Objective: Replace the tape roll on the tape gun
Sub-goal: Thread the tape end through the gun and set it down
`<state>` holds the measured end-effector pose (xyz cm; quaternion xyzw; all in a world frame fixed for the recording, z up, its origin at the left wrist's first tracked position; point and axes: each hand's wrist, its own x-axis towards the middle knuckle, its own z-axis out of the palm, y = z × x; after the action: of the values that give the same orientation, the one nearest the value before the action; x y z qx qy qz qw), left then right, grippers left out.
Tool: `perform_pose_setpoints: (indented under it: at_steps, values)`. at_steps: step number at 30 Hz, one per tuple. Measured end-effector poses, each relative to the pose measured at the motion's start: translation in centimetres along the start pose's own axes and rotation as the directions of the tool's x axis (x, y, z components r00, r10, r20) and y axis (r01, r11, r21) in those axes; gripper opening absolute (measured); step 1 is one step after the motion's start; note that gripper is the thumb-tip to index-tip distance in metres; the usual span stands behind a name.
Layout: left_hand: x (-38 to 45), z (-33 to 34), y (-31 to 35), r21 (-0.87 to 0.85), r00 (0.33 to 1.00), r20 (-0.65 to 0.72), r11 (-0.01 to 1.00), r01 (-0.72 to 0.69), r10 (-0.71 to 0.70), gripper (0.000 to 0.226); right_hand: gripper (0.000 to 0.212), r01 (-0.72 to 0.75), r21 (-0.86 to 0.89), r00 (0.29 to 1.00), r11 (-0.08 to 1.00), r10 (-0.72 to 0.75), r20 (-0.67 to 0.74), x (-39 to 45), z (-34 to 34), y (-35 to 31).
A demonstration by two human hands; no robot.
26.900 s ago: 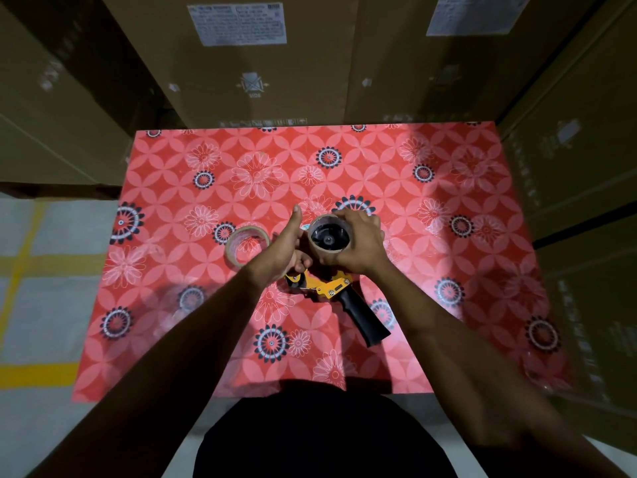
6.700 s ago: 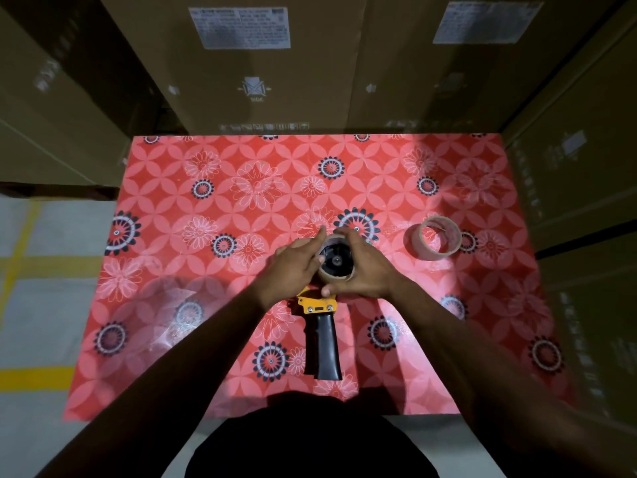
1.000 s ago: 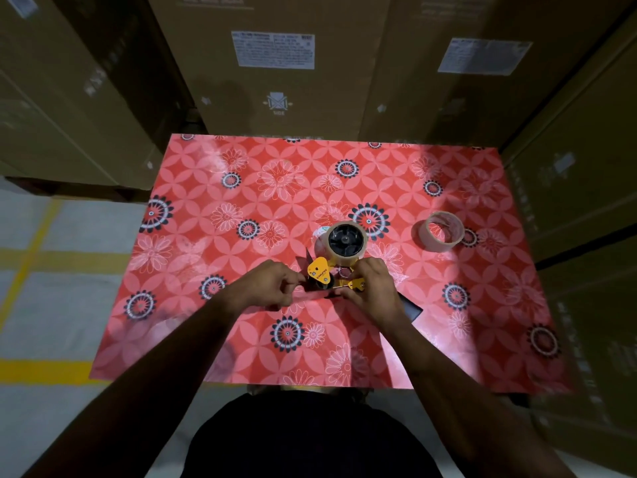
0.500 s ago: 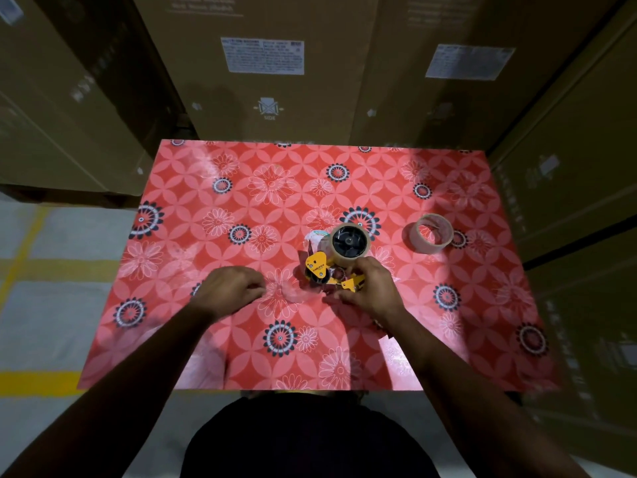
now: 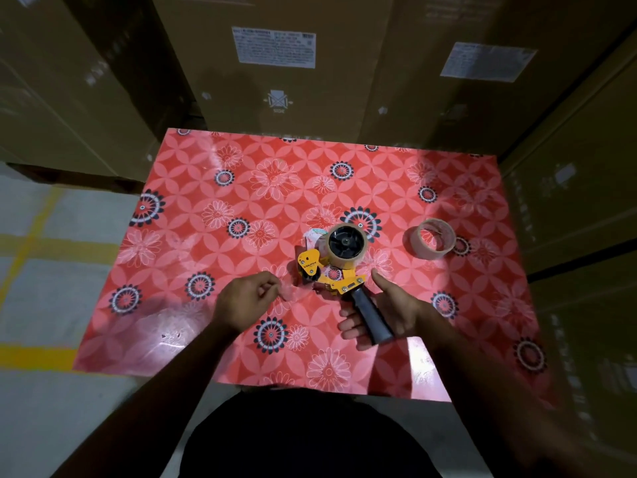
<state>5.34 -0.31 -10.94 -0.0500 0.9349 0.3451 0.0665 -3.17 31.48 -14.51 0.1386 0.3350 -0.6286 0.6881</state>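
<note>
The tape gun (image 5: 332, 270) lies on the red flowered table (image 5: 213, 326), its yellow frame carrying a brown tape roll (image 5: 345, 243) on the black hub. Its dark handle (image 5: 370, 315) lies across the upturned palm of my right hand (image 5: 389, 313), whose fingers reach out under it while the thumb points up and away. My left hand (image 5: 243, 300) is just left of the gun's front end. Thumb and forefinger pinch a small clear strip of tape (image 5: 286, 292). Whether the strip is still joined to the roll is unclear.
A second, thin tape roll (image 5: 431, 238) lies flat on the table to the right of the gun. Tall cardboard boxes (image 5: 275, 81) wall in the table's far and right sides. Grey floor with yellow lines (image 5: 31, 232) is on the left.
My right hand has slid from the gun's frame down under the handle and turned palm up. My left hand now holds a clear strip of tape close to the gun's front.
</note>
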Motion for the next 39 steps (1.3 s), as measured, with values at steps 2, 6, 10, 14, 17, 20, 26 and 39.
perform_pose_setpoints:
  at_steps: [2,6,10,14,17,20,26,39]
  values:
    - [-0.2,0.1,0.4,-0.023,0.999,-0.029,0.999,0.034,-0.035,0.009,0.114,0.001,0.006,0.997,1.0,-0.001,0.079,0.7,0.3,0.0]
    - [-1.2,-0.3,0.6,-0.075,0.993,-0.107,0.995,-0.064,0.056,0.01,0.122,0.057,0.106,0.988,0.993,-0.071,0.136,2.0,1.3,0.3]
    - [-1.6,-0.3,-0.6,-0.002,0.993,-0.119,1.0,-0.025,0.024,0.01,0.123,0.122,0.227,0.984,0.966,-0.147,0.097,3.5,2.1,0.9]
    - [-1.9,-0.3,-2.0,0.052,0.989,-0.128,0.995,0.081,-0.074,0.009,0.126,0.158,0.29,0.981,0.944,-0.184,0.065,4.6,3.0,1.7]
    - [-2.2,-0.9,-2.8,0.048,0.986,-0.132,0.993,0.108,-0.1,0.009,0.1,0.146,0.324,0.978,0.935,-0.187,0.098,4.4,5.0,1.6]
    - [-2.5,-1.4,-3.6,0.017,0.982,-0.169,0.996,0.09,-0.086,0.019,0.073,0.144,0.272,0.982,0.952,-0.171,0.079,4.2,6.6,1.6]
    - [-3.1,-1.9,-5.4,-0.157,0.974,-0.21,0.986,0.057,-0.09,0.01,0.054,0.186,0.074,0.978,0.98,-0.178,-0.106,2.5,9.4,0.5]
    - [1.8,-4.4,-2.1,-0.708,0.709,0.681,0.082,0.702,-0.185,0.092,0.053,0.112,-0.427,0.904,0.897,-0.271,-0.331,0.0,14.9,-2.9]
